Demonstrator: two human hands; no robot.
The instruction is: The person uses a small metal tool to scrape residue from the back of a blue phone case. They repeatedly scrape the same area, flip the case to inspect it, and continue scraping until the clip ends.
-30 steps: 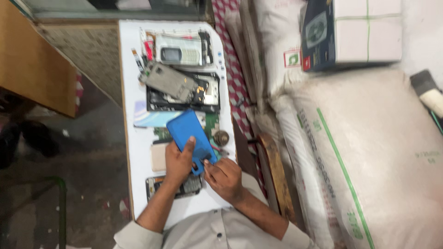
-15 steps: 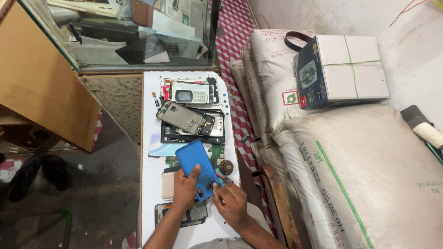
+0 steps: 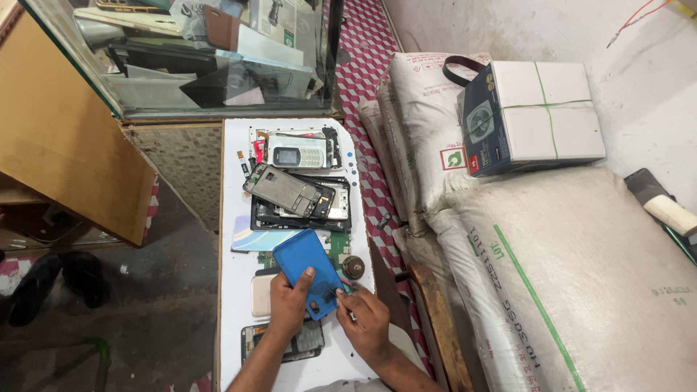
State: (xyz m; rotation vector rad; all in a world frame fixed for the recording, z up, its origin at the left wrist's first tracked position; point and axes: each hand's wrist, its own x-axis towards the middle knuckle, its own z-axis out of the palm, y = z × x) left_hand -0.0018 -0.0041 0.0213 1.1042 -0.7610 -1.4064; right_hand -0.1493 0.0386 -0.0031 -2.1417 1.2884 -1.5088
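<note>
Largest are the white woven sacks (image 3: 581, 290) stacked right of the desk (image 3: 232, 218), the biggest bearing a green stripe and dark print; on them lies a dark blue box (image 3: 530, 116) with a white top, tied with green string, a red patch at its near corner. Left stands a glass case (image 3: 218, 58) of parts beside a brown board (image 3: 65, 138). On the white desk lie opened phone frames (image 3: 298, 196) and a small keypad phone (image 3: 296, 154). The blue phone cover (image 3: 305, 268) sits tilted at the near end, long axis running up-left from the hands. The left hand (image 3: 289, 306) grips its lower edge, fingers pressed on it; the right hand (image 3: 365, 323) pinches a thin tool (image 3: 338, 295) at its lower right corner
</note>
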